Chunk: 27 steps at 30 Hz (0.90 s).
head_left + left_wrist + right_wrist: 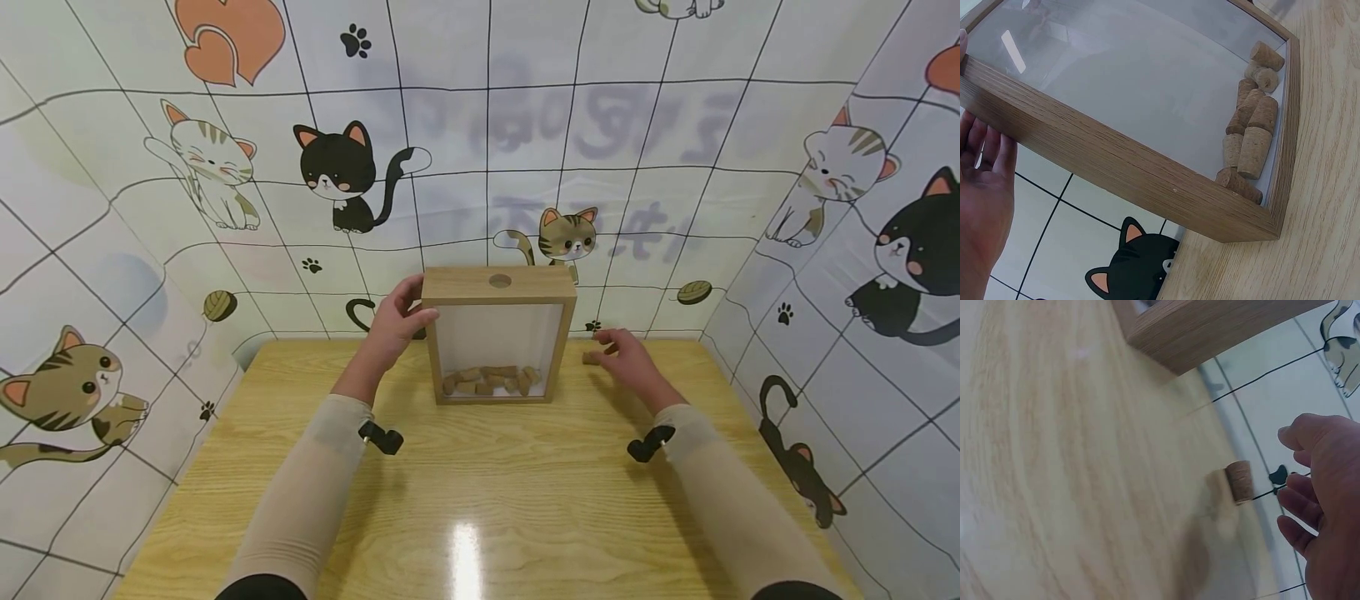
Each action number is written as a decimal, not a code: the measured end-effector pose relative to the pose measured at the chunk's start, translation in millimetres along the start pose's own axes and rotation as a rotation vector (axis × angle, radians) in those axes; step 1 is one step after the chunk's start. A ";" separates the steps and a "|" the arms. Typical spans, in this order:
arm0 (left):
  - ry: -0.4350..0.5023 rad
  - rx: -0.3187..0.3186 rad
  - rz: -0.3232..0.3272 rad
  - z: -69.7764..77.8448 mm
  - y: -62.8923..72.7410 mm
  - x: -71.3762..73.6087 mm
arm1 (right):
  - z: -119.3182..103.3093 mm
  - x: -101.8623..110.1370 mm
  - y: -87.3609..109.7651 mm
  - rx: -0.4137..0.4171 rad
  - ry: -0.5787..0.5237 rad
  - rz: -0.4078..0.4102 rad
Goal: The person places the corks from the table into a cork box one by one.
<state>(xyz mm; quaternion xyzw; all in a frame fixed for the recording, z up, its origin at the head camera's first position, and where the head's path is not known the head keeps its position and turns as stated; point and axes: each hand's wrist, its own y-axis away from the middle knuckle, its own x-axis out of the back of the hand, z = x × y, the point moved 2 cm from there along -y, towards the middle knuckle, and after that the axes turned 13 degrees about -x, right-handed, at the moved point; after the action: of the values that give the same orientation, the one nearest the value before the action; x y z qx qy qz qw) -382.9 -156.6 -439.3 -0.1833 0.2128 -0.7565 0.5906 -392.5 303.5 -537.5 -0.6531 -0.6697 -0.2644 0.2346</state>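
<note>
A shallow wooden box (498, 287) with a clear front and a round hole in its top stands upright on the table. Several corks (1255, 137) lie piled along its bottom, behind the clear panel. My left hand (397, 321) grips the box's upper left side, thumb at the front edge and fingers toward the back. To the right of the box, my right hand (628, 358) hovers near a single cork (1239, 481) on the table by the back edge. Its fingers are loosely bent, and a gap shows between them and that cork in the right wrist view.
The light wooden table (480, 483) runs back to a tiled-pattern wall sheet (450, 200) printed with cartoon cats, close behind the box. Similar sheets rise along both sides. Glare marks the table's front middle.
</note>
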 end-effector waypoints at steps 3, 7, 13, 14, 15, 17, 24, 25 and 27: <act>0.003 0.001 -0.001 -0.7 -0.4 0.1 | 4.4 -6.1 -1.6 -0.018 -0.015 -0.006; 0.013 0.000 0.000 -1.9 -1.1 0.3 | 9.7 -12.9 -3.7 -0.007 -0.021 -0.013; 0.000 -0.002 -0.002 -3.0 -1.1 1.2 | 20.8 -20.8 -6.9 0.019 -0.002 -0.003; -0.001 -0.003 -0.001 -3.0 -1.2 1.1 | 22.6 -21.7 -7.2 0.018 -0.001 -0.001; -0.002 -0.005 -0.001 -3.0 -1.1 1.2 | 23.9 -22.1 -7.3 0.018 0.000 0.001; -0.006 -0.007 0.000 -2.7 -0.8 1.3 | 26.1 -23.3 -8.3 0.014 0.000 0.004; -0.011 -0.013 -0.004 -1.0 -0.2 1.1 | 30.0 -25.9 -11.4 0.035 0.015 0.006; -0.008 -0.013 -0.003 -1.0 -0.4 0.8 | 30.9 -26.4 -11.9 0.039 0.011 0.008; -0.003 -0.013 -0.002 -1.2 -0.6 0.5 | 33.5 -27.7 -13.0 0.049 0.017 0.012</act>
<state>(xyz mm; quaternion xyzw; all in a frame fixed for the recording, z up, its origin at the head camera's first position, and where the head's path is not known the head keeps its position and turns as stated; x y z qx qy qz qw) -384.2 -156.9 -440.0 -0.1885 0.2168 -0.7555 0.5888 -403.4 304.8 -581.5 -0.6490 -0.6698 -0.2522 0.2579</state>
